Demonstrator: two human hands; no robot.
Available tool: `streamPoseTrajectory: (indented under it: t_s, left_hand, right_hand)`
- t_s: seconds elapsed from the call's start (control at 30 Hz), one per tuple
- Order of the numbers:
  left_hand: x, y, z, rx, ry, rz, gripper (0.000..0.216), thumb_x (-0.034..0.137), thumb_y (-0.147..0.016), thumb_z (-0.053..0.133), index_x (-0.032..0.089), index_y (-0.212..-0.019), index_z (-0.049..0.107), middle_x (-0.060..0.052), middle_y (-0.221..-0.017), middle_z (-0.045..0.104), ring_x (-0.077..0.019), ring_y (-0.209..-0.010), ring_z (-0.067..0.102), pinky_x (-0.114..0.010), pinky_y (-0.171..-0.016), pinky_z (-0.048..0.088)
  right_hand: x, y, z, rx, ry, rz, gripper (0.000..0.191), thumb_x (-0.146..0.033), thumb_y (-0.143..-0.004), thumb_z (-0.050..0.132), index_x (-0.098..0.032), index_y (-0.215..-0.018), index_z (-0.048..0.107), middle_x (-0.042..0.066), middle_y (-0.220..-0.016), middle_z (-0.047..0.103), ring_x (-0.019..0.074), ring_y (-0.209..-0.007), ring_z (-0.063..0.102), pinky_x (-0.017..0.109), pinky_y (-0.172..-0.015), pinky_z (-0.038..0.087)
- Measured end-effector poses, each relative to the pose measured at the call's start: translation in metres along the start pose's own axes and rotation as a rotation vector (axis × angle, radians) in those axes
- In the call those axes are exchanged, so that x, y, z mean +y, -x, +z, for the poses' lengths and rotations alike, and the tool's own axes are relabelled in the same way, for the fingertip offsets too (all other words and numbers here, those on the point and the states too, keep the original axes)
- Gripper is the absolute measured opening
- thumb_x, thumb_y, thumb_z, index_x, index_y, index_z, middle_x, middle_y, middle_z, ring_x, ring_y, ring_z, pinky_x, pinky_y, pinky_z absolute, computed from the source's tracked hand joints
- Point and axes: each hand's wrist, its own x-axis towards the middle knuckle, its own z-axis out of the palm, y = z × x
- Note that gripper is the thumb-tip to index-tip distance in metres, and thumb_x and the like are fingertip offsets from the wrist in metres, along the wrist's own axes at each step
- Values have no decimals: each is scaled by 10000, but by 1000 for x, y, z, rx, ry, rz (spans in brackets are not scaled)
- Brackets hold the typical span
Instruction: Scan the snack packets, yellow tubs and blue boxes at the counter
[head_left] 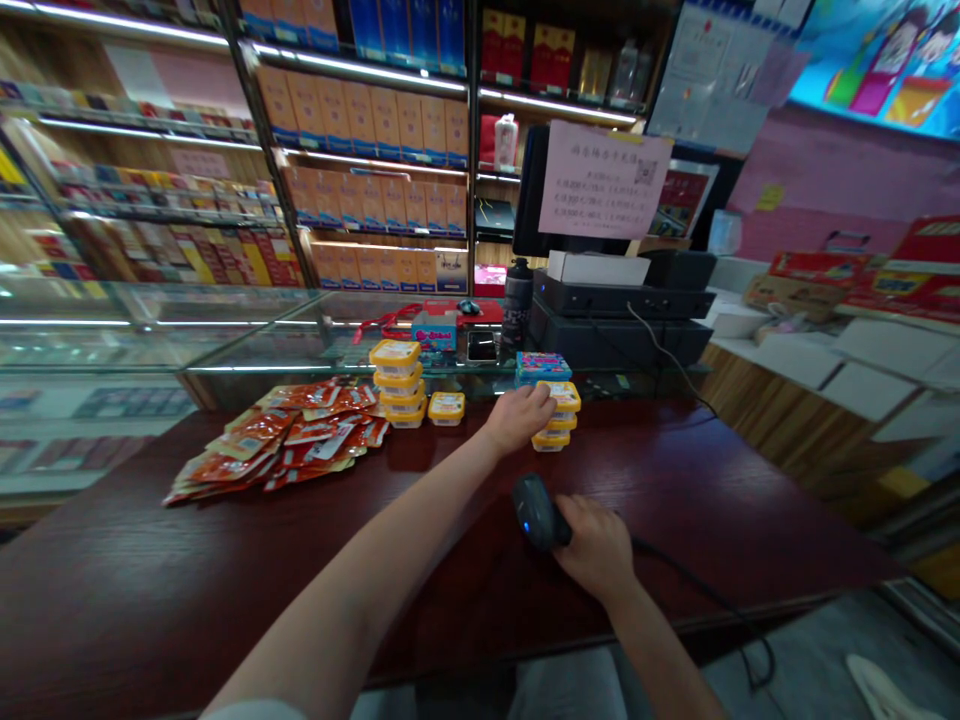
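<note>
My left hand reaches across the table to a stack of yellow plastic tubs on the right, its fingers closed at the left side of the top yellow tub. Part of that tub is hidden behind the fingers. In my right hand is a dark barcode scanner, held by its handle above the table, with a small blue light showing. Its cable trails off to the right. Another stack of yellow tubs stands further left, with a single yellow tub beside it.
A heap of orange snack packets lies on the dark red table. Behind it is a glass counter bearing a phone, a dark bottle and a blue box. A monitor stands at the back right.
</note>
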Motion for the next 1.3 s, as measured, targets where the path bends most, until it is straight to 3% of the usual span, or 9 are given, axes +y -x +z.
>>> streamPoseTrajectory:
  t_s: [0.17,0.27,0.37,0.47,0.67,0.77,0.87,1.13,1.3]
  left_hand:
    - [-1,-2,-1,31,6,30,213,185,-931,399,172,-1001,600,-104,-1020,574,-220,-943,526,-309,-654,433]
    - [1,1,-1,36,52,-9,226,218,-932,420,203,-1086,584,-89,-1068,572,-214,-965,518,-296,-663,433]
    - [-1,15,3,76,94,-46,303,278,-940,420,220,-1220,522,-86,-1135,561,-205,-1008,505,-298,-743,441]
    - [-13,40,11,88,102,-130,316,323,-946,398,210,-1207,534,-84,-1108,571,-207,-1020,497,-322,-829,428]
    - [-61,93,36,-75,-6,-374,205,153,-885,445,166,-959,636,-112,-959,591,-246,-982,499,-386,-832,417]
    - [-80,107,45,-173,-41,-396,177,133,-865,475,128,-889,650,-138,-935,596,-273,-982,500,-396,-771,434]
    - [-88,111,49,-193,-26,-375,164,107,-848,492,121,-861,654,-148,-920,598,-279,-976,499,-388,-729,443]
    - [-73,115,34,-145,29,-359,194,94,-876,429,129,-916,615,-142,-923,577,-250,-902,517,-358,-690,443]
    - [-57,143,18,-127,41,-498,168,111,-883,434,135,-944,588,-121,-932,570,-234,-901,543,-336,-740,450]
  right_hand:
    - [0,-1,0,1,2,1,290,-198,-697,564,-205,-977,635,30,-916,674,198,-836,604,287,-713,361]
    - [0,1,0,3,18,-1,287,-187,-700,557,-203,-976,635,34,-916,673,196,-836,604,283,-708,364]
    - [0,3,-1,8,19,-19,296,-176,-712,545,-200,-994,630,37,-911,674,194,-845,603,276,-714,368]
    - [1,4,-1,13,13,-34,310,-169,-715,542,-208,-1010,627,39,-931,680,194,-869,607,268,-734,377]
    - [4,4,5,0,10,-32,321,-170,-706,546,-206,-1013,630,47,-959,683,203,-894,617,275,-760,403]
    - [7,4,9,-7,4,-42,347,-175,-710,546,-203,-1048,621,50,-978,679,204,-911,615,279,-788,408]
    - [8,4,12,-12,5,-56,356,-175,-715,545,-201,-1064,613,51,-984,677,201,-914,613,278,-810,411]
    - [6,4,7,-23,34,-56,341,-171,-719,553,-209,-1053,614,52,-1000,680,202,-915,616,279,-800,425]
    - [5,7,6,-40,69,-54,345,-169,-735,553,-198,-1074,610,62,-1022,679,207,-931,618,282,-805,422]
